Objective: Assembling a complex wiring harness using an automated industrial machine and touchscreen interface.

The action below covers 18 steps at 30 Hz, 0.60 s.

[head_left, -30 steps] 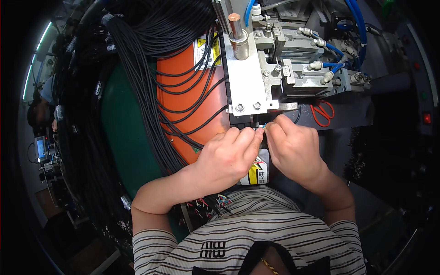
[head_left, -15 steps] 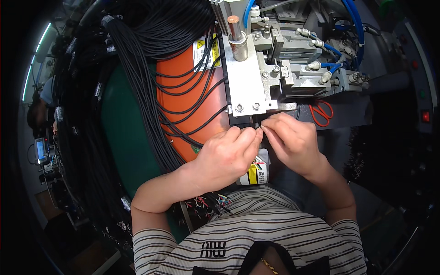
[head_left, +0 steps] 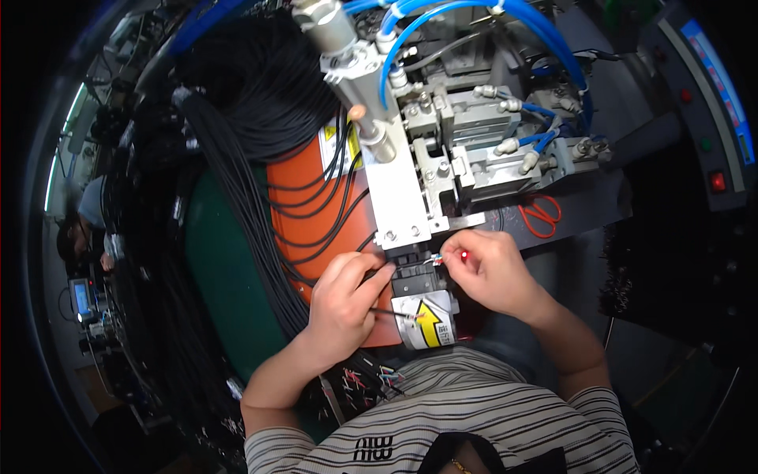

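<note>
My left hand [head_left: 341,299] is closed in a pinch on a black cable at the left side of a dark fixture block [head_left: 416,282]. A second cable end [head_left: 399,314] with bared, pale wire tips sticks out from under that hand. At the block's right side, my right hand [head_left: 491,272] pinches thin coloured wires [head_left: 437,259] between thumb and fingertips. These wires seem to belong to the cable across the block, though fingers hide part of it. Directly above the block stands the machine's flat metal plate [head_left: 400,193].
Pneumatic cylinders [head_left: 497,174] with blue hoses [head_left: 545,35] fill the far right. Red-handled scissors [head_left: 540,217] lie beside them. Black cables [head_left: 237,182] run over an orange surface [head_left: 316,237] at left. A yellow-arrow label [head_left: 430,322] faces me. A control panel [head_left: 711,118] stands at far right.
My hands, close together before, are now apart on either side of the block, uncovering it and the coloured wires. The head view has shifted, so the machine appears lower and further left.
</note>
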Each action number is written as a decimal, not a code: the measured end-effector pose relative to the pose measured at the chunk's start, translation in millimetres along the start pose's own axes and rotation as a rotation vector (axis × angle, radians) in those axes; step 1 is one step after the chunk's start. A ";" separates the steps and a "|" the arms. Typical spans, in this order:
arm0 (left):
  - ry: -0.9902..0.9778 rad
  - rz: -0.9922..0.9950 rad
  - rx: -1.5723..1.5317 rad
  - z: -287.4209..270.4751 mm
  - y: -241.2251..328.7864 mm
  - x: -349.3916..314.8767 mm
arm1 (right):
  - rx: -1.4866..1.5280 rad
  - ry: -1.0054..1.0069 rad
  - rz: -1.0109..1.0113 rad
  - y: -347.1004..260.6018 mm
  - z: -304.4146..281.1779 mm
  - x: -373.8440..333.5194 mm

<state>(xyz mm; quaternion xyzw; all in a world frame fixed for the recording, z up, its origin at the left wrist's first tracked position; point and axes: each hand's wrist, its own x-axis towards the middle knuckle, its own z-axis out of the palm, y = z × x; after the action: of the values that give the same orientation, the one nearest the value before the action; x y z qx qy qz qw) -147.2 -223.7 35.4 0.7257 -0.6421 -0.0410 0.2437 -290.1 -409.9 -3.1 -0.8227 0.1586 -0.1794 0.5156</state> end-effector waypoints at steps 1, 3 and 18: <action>0.036 -0.004 0.011 1.6 -1.8 -4.0 | -0.030 -0.016 -0.012 -1.0 -0.5 -1.5; 0.030 -0.038 0.064 -0.3 2.8 -3.8 | -0.091 0.000 -0.047 -0.6 -1.9 -5.8; 0.067 -0.070 -0.380 3.1 7.7 15.2 | 0.433 0.023 0.074 -29.4 14.3 -12.8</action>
<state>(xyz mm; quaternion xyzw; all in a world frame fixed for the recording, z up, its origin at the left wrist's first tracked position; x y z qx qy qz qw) -152.8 -239.5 39.6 0.6896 -0.5887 -0.1458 0.3958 -292.6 -380.6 16.0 -0.6844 0.1523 -0.1998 0.6845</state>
